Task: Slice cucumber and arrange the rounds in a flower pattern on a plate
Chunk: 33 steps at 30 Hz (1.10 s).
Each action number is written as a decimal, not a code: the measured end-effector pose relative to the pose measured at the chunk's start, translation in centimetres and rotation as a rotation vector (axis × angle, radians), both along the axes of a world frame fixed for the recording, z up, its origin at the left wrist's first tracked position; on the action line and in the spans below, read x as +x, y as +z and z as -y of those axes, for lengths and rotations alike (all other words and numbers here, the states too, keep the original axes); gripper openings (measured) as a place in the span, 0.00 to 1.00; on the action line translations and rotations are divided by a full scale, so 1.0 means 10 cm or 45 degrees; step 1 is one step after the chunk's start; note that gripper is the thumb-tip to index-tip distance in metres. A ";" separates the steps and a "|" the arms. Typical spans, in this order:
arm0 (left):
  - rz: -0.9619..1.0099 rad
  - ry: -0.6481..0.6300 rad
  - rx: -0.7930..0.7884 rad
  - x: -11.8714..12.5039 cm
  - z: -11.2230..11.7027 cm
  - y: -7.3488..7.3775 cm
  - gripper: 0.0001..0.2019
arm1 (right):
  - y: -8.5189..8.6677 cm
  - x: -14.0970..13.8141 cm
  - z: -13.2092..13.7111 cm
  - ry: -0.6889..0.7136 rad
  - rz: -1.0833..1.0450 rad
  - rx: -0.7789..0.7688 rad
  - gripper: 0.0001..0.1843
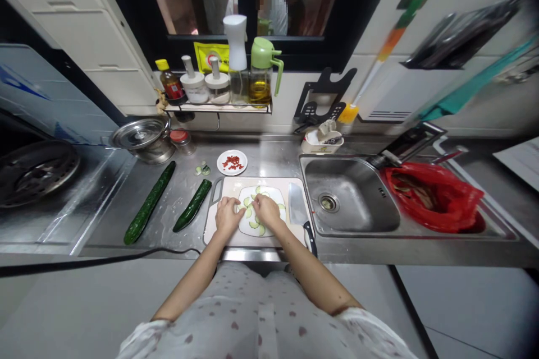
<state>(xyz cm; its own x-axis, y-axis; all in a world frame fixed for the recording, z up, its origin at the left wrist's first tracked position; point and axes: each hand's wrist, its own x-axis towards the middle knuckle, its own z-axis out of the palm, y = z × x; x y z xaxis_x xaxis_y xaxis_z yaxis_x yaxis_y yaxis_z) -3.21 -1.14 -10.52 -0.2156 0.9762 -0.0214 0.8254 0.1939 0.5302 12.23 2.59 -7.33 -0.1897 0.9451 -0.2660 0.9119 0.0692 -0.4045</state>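
A white plate (pixel 274 229) lies on the cutting board (pixel 229 240), with pale green cucumber slices (pixel 257 229) spread over it. My left hand (pixel 228 216) is at the plate's left edge, its thumb and fingers closed around what looks like a slice. Over the plate's upper middle, my right hand (pixel 266 211) pinches downward among the slices; its fingertips partly hide what they hold, apparently another slice. A cleaver (pixel 297 205) with a black handle rests along the board's right side. Left of the board are a cut cucumber (pixel 192 206) and a longer whole cucumber (pixel 150 202).
Behind the board are a small plate (pixel 221 165) of chopped red pieces and some cucumber scraps (pixel 202 169). A steel pot (pixel 145 137) and red-lidded jar (pixel 182 142) stand back left. The sink (pixel 353 196) with a red bag (pixel 433 196) is right. A seasoning shelf (pixel 219 108) hangs above.
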 end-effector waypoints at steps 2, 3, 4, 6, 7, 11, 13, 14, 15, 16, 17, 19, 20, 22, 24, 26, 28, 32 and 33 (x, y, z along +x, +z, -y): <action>-0.009 0.014 0.025 0.02 -0.01 0.00 0.09 | 0.02 0.07 0.01 -0.036 -0.031 0.019 0.12; -0.019 0.020 0.035 0.03 -0.02 0.00 0.09 | 0.02 0.10 0.01 -0.050 -0.045 0.028 0.12; -0.031 0.022 0.043 0.05 -0.03 0.00 0.09 | 0.03 0.14 0.01 -0.065 -0.055 0.034 0.12; -0.059 0.021 0.053 0.08 -0.05 0.00 0.11 | 0.03 0.19 0.02 -0.089 -0.066 0.038 0.12; -0.070 0.018 0.054 0.09 -0.06 0.01 0.11 | 0.03 0.21 0.03 -0.097 -0.066 0.035 0.12; -0.089 0.014 0.043 0.12 -0.08 0.02 0.12 | 0.03 0.26 0.07 -0.097 -0.049 0.009 0.12; -0.082 0.019 0.025 0.12 -0.09 0.03 0.12 | 0.02 0.26 0.09 -0.083 -0.049 0.001 0.12; -0.077 0.022 0.014 0.12 -0.09 0.02 0.12 | 0.02 0.26 0.11 -0.077 -0.052 0.001 0.12; -0.071 0.026 0.003 0.12 -0.10 0.02 0.12 | 0.02 0.26 0.12 -0.074 -0.056 0.002 0.12; -0.065 0.032 -0.008 0.12 -0.10 0.02 0.13 | 0.02 0.26 0.13 -0.074 -0.059 0.006 0.12; -0.058 0.040 -0.020 0.12 -0.11 0.02 0.13 | 0.03 0.26 0.14 -0.076 -0.060 0.008 0.12; -0.046 0.060 -0.044 0.12 -0.12 0.03 0.15 | 0.05 0.26 0.17 -0.083 -0.060 0.008 0.12; -0.039 0.070 -0.053 0.13 -0.12 0.03 0.15 | 0.06 0.26 0.18 -0.086 -0.060 0.005 0.12; -0.023 0.087 -0.060 0.13 -0.13 0.04 0.16 | 0.09 0.28 0.22 -0.096 -0.065 -0.002 0.12; 0.006 0.099 -0.045 0.15 -0.13 0.04 0.16 | 0.10 0.31 0.25 -0.114 -0.085 0.000 0.12; 0.050 0.111 -0.004 0.16 -0.10 0.04 0.15 | 0.09 0.36 0.30 -0.137 -0.127 0.016 0.12; 0.094 0.123 0.063 0.17 -0.04 0.03 0.13 | 0.08 0.42 0.33 -0.150 -0.170 0.050 0.12; 0.087 0.098 0.198 0.11 0.17 -0.01 0.12 | 0.08 0.54 0.36 -0.192 -0.243 0.118 0.12; 0.080 0.084 0.210 0.08 0.22 -0.03 0.11 | 0.09 0.57 0.36 -0.200 -0.258 0.123 0.12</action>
<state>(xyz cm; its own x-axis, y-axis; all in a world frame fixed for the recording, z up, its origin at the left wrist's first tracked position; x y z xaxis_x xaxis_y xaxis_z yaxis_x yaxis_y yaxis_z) -2.37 -3.38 -10.79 -0.2829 0.9513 0.1224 0.7780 0.1530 0.6093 17.92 -0.98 -6.41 -0.0792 0.9863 -0.1447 0.8156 -0.0193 -0.5784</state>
